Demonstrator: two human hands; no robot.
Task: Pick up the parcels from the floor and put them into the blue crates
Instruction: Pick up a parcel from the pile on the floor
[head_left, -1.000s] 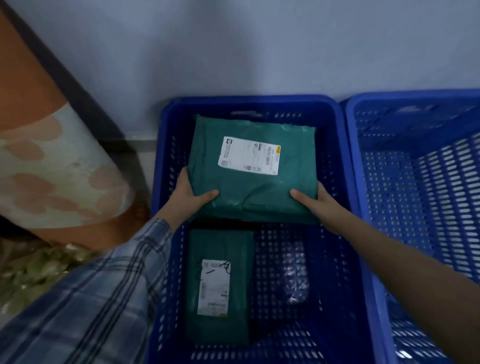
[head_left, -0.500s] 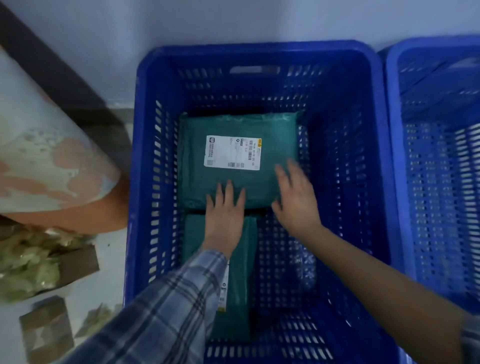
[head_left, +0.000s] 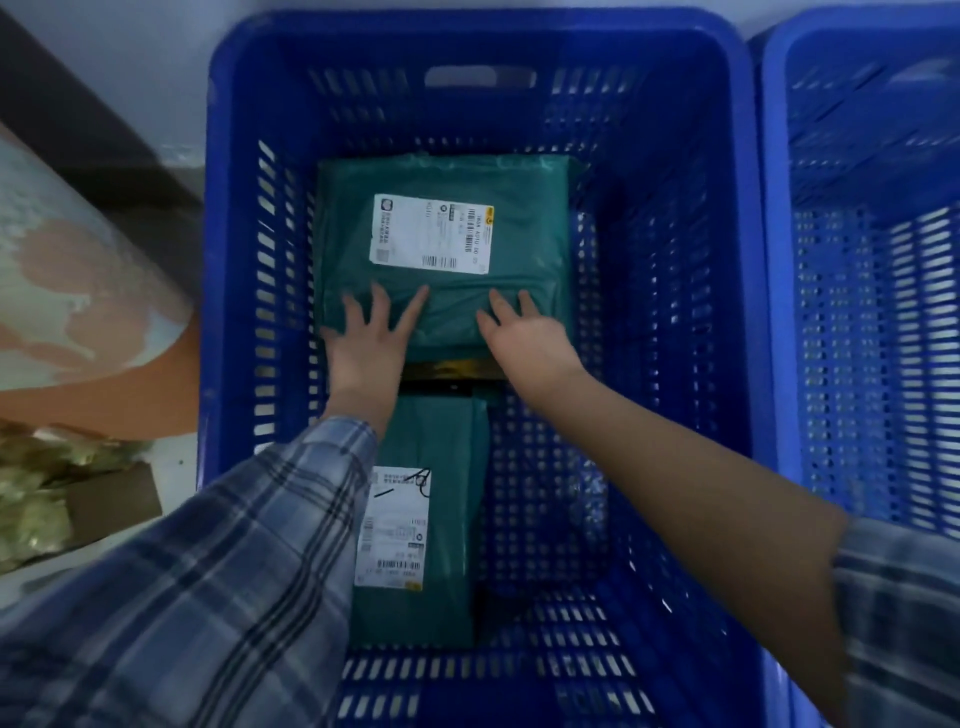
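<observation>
Blue crate (head_left: 691, 260) floor: green parcel (head_left: 519, 218) under straight fingers (head_left: 382, 306), both hands flat.

A blue crate (head_left: 228, 270) with slotted walls holds a large green parcel (head_left: 441, 187) lying flat with a white label (head_left: 432, 239) on top, and a narrower green parcel (head_left: 431, 597) with its own label (head_left: 395, 525) lying nearer the person. The left hand (head_left: 366, 343) and right hand (head_left: 524, 338) rest with spread, straight fingers on the near edge of the large green parcel, the left arm in a plaid sleeve (head_left: 208, 571). A second blue crate (head_left: 779, 260) stands just beside the first on the right, and a patterned cloth-covered shape (head_left: 78, 291) lies to the left.
</observation>
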